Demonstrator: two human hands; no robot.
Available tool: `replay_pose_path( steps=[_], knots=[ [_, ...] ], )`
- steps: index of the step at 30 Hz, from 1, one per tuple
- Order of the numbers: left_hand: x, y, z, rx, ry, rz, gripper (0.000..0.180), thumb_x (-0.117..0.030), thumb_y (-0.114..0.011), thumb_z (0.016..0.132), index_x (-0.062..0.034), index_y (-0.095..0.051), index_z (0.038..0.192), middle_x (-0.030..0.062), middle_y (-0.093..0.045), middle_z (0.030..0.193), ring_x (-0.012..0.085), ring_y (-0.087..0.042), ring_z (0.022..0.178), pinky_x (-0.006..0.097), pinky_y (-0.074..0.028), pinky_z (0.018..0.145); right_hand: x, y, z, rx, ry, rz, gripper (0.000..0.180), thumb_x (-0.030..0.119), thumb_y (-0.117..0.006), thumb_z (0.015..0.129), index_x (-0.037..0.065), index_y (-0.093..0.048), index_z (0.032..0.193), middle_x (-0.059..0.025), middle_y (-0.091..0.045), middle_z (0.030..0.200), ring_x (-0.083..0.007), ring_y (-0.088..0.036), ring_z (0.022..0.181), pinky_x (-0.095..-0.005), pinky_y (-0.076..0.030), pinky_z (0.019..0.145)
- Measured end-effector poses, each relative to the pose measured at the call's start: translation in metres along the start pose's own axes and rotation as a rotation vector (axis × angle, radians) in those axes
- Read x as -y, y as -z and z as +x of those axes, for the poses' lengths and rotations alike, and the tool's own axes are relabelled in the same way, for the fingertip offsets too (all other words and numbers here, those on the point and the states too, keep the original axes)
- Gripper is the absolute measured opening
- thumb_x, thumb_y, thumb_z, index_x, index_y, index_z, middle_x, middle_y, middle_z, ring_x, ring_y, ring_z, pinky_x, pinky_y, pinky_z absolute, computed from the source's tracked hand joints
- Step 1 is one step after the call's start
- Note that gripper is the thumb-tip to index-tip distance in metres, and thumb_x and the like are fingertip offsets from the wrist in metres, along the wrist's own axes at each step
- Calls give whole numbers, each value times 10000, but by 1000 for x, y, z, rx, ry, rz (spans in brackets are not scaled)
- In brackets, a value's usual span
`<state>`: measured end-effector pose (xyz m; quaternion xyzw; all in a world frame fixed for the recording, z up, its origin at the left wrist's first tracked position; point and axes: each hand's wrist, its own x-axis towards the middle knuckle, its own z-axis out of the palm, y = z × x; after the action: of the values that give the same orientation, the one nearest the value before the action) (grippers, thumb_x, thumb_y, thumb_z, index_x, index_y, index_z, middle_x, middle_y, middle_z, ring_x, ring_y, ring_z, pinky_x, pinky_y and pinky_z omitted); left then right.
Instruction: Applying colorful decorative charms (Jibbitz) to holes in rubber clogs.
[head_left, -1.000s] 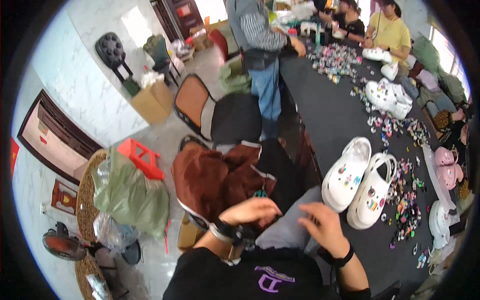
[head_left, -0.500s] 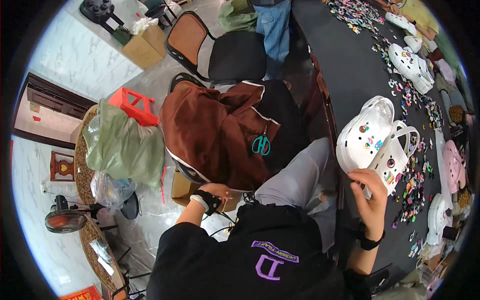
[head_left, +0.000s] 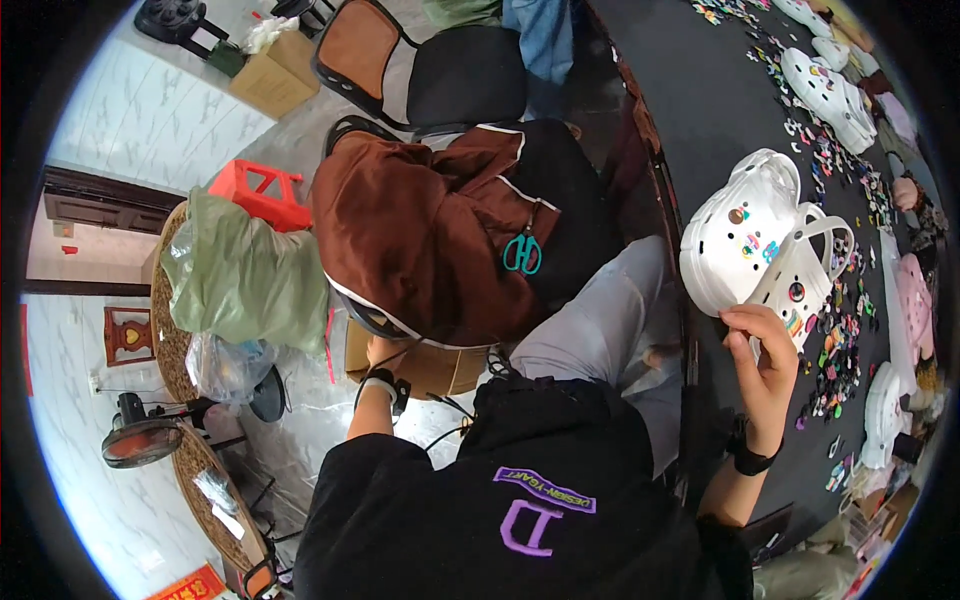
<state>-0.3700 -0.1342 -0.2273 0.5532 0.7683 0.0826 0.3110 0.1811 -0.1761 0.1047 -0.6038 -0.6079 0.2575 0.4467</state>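
My right hand (head_left: 765,365) is at the near end of a white clog (head_left: 800,280), with curled fingers and thumb pressed at its edge. That clog carries colourful charms. A second white clog (head_left: 735,235) with charms leans against it on the black table. On the left, my left hand (head_left: 385,352) reaches down by an open cardboard box (head_left: 440,370), below a brown jacket (head_left: 400,235) draped over a chair. Its fingers are hidden by the box and the chair's edge.
Many small colourful charms (head_left: 835,340) lie strewn along the black table (head_left: 690,110). More white clogs (head_left: 828,100) and a pink clog (head_left: 913,305) stand beyond. Teal-handled scissors (head_left: 522,254) rest on the jacket. A green sack (head_left: 245,275), red stool (head_left: 262,195) and fan (head_left: 142,440) are leftward.
My left hand has moved forward and down to the cardboard box, its fingers going out of sight. My right hand stays at the clog. The whole view has shifted slightly.
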Motion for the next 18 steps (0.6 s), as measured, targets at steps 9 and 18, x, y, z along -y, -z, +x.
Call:
replay_pose_path(
  steps=[9, 18],
  knots=[
    [-222, 67, -65, 1075, -327, 372, 563, -348, -739, 772, -52, -584, 1225, 145, -628, 1175, 292, -610, 1047, 350, -471, 916, 9, 8, 2, -5, 45, 23, 169, -33, -621, 825, 18, -687, 972, -105, -676, 977, -180, -620, 840, -253, -455, 681],
    [-237, 212, -3, -730, -605, -3, 652, -183, -725, 833, 75, -384, 1325, 158, -501, 1283, 245, -534, 1092, 354, -444, 932, 11, 35, -7, -125, 63, 0, 146, 7, -629, 831, 26, -693, 961, -101, -683, 971, -187, -629, 854, -269, -462, 681]
  ],
)
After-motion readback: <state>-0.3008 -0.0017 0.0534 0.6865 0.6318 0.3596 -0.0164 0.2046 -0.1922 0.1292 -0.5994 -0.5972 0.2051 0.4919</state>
